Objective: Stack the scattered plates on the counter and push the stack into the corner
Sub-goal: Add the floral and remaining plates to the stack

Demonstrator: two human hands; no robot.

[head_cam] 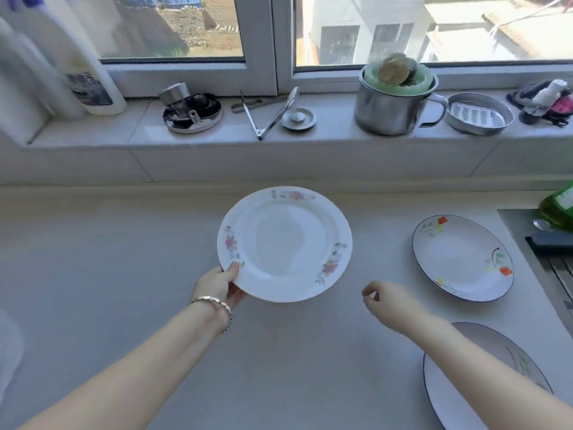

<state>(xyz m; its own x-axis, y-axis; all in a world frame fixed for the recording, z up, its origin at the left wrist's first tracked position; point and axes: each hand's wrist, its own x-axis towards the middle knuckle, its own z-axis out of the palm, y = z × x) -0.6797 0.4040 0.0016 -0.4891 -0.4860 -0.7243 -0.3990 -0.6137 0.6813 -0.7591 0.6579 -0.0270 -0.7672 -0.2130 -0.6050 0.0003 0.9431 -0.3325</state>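
Left hand (220, 282) holds pink-flowered plate (284, 243) (right hand (387, 301) empty).

One head-worn wide-angle view, looking forward and down over the counter (124, 259), facing the window (173, 26) and sill (335, 131); forearms are entering close from the bottom edge. No second view sharing anything.

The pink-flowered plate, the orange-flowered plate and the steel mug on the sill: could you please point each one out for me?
pink-flowered plate (284, 243), head view, on its bare white centre.
orange-flowered plate (462, 259), head view, on its plain middle.
steel mug (387, 111), head view, on its side wall.
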